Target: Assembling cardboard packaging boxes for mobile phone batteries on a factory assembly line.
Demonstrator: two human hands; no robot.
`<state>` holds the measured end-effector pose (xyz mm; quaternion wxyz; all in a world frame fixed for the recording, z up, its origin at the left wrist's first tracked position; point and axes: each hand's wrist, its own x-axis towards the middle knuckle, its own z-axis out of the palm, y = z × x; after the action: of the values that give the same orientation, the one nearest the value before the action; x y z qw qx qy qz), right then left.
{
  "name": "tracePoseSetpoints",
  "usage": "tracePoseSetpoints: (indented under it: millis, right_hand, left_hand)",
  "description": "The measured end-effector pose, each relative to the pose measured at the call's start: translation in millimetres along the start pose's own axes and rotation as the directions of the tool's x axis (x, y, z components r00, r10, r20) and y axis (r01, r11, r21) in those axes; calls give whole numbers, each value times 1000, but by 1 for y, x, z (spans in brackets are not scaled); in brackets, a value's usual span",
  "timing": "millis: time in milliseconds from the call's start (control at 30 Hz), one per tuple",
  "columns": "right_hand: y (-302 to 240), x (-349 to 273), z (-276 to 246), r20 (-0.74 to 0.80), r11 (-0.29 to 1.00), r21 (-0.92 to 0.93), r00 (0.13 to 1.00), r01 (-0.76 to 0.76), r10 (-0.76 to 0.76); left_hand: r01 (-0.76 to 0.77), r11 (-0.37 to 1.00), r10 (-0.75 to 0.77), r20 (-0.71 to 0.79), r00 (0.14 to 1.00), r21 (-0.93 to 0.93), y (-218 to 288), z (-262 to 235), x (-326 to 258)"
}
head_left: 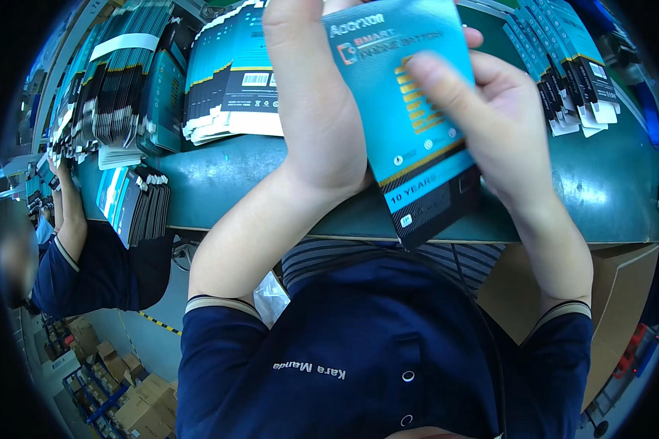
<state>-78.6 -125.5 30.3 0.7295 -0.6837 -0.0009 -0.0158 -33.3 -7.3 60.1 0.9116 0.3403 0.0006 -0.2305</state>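
Observation:
A flat teal-and-black phone battery box (406,110) is held up at a tilt above the table's front edge, its printed front toward me. My left hand (318,110) is bent up along the box's left side, with its fingers running out of sight behind it. A fingertip pokes out past the box's upper right edge. From the right, my right hand (505,124) grips the box, its thumb blurred across the printed front and its other fingers curled at the edge. Whether the box is flat-folded or filled cannot be made out.
On the green table (234,172), a banded stack of similar boxes (121,88) stands at the left beside a leaning row (231,80). More boxes (567,66) lie back right. A small bundle (143,205) overhangs the left edge, near a co-worker (88,263). A cardboard carton (615,307) stands right.

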Motion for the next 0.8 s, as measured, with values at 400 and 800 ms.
tracePoseSetpoints:
  millis: [400,800]
  right_hand:
    - [5,3,-3,-42,964,-231,988,133,-146]
    - [13,8,0,2,993,-93,998,68,-68]
  left_hand:
    - [1,1000,-1,14,1000,-24,-4,-5,6]
    - [68,997,-65,85,994,-33,-3,-15,6]
